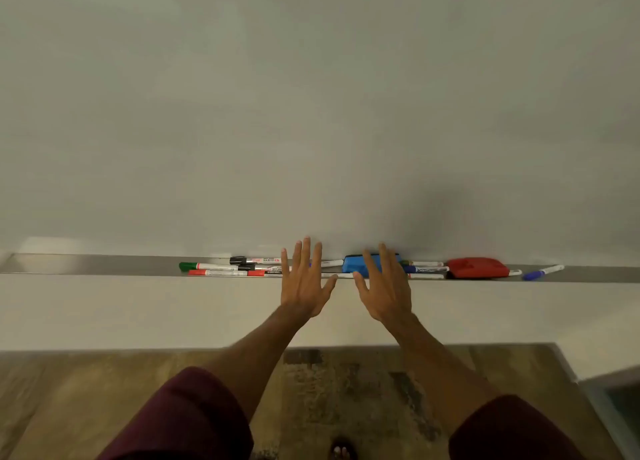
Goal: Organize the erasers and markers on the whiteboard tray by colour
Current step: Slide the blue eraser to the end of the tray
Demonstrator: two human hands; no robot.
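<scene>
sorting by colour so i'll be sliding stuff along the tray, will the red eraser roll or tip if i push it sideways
The red eraser looks blocky and sits low on the tray, so it should slide rather than roll. A white marker end pokes out beside it; pushing may nudge that.

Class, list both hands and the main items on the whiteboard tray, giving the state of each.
left hand: open, holding nothing
right hand: open, holding nothing
blue eraser: lying flat, partly hidden
red eraser: lying flat
green marker: capped, lying flat
far-right blue marker: capped, lying askew
</scene>
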